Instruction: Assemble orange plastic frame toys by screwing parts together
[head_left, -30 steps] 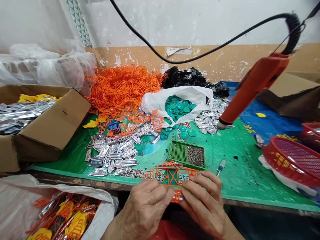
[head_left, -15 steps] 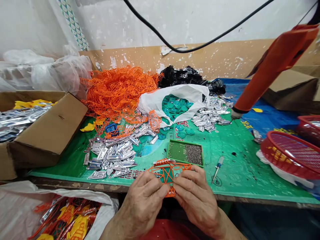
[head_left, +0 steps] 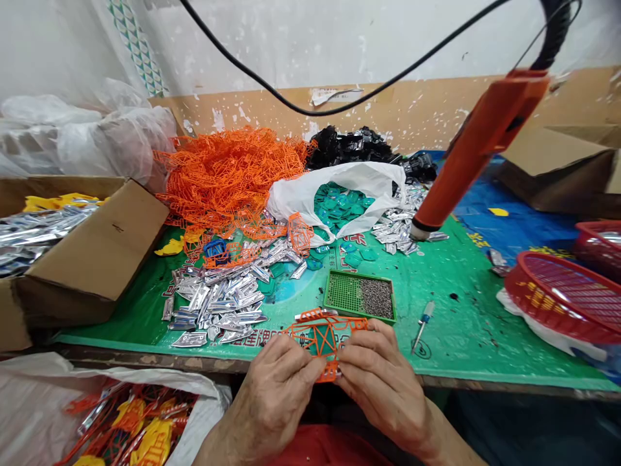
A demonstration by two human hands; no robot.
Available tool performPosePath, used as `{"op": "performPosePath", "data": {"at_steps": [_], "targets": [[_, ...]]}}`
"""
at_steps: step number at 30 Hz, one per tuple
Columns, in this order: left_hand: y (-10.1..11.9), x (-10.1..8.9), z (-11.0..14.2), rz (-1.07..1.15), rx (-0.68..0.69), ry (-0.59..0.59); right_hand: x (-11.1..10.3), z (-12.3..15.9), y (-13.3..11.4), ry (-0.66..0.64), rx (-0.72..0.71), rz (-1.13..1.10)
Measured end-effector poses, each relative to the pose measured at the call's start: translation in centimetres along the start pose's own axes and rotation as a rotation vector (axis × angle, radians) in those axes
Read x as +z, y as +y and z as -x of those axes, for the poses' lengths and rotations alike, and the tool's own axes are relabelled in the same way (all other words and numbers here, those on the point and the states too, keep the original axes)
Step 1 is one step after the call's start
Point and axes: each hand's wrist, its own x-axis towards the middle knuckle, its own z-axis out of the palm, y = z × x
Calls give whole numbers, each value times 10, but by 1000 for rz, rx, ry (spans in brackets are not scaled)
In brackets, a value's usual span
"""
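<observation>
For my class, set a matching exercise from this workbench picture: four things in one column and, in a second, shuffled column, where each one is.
Things
1. Orange lattice frame
2. Small screwdriver
3. Teal discs
4. Orange handheld tool

Places
A. Inside a white plastic bag
B. Hanging from a coiled black cord
C. Held between the left hand and right hand
D. Lying on the green mat

Right pairs: 1-C, 2-D, 3-A, 4-B
</observation>
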Motion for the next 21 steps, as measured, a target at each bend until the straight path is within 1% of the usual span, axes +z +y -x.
{"op": "performPosePath", "data": {"at_steps": [3,8,12,18,21], "targets": [[0,-1,-1,50,-9,-18,1,3,0,-8,6,-16],[3,-2,-3,136,-57,-123,3,6,-1,-78,32,-36],[3,-3,-4,188,-89,-157,2,6,-1,-83,20,-36],[1,-6,-4,193,-104,-254,0,9,-1,-137,6,-26],[2,-7,-3,207,-102,-271,0,10,-1,-159,12,-30]]}}
